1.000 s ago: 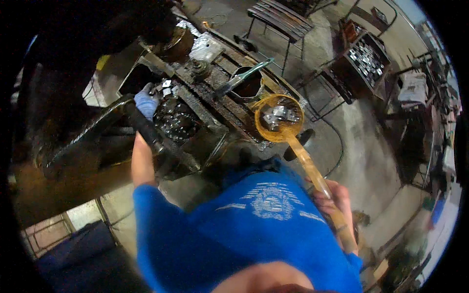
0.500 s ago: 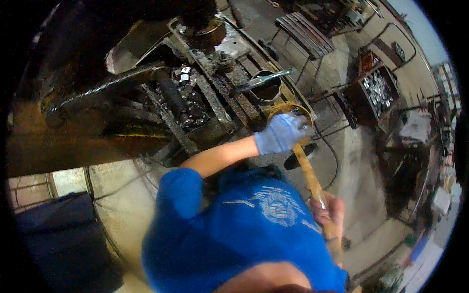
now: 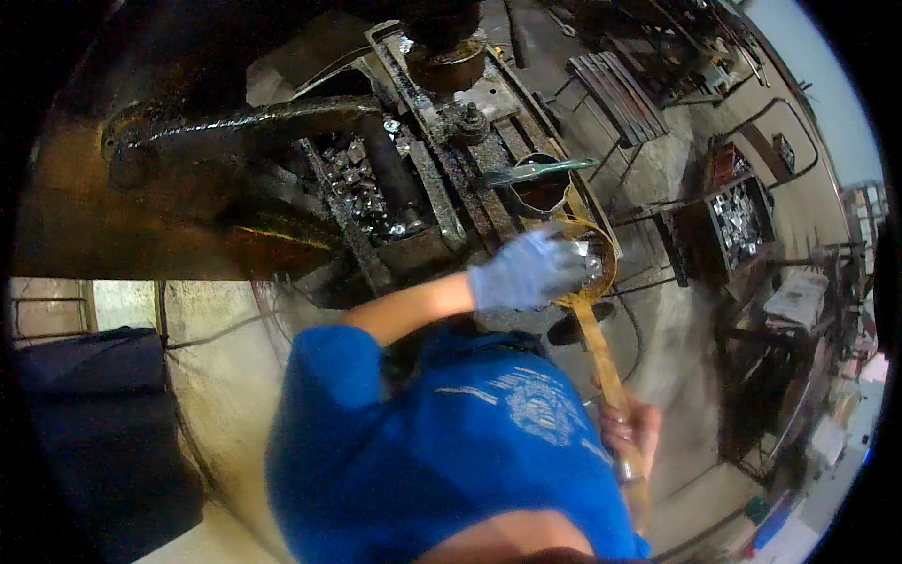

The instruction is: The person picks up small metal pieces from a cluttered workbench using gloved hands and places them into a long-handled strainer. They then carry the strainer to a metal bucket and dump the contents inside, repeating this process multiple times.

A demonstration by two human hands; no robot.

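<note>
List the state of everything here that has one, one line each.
Left hand: gloved, reaching into the scoop.
Right hand: bare, gripping the wooden handle.
Scoop: holding shiny metal parts.
Machine tray: full of metal parts.
Crate: filled with parts.

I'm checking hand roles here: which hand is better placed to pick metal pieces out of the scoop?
Left. The gloved left hand is already in the scoop's bowl on the metal pieces; the right hand grips the wooden handle.

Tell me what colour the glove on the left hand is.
Pale blue-grey; the glove on the left hand shows plainly in the head view.
</note>
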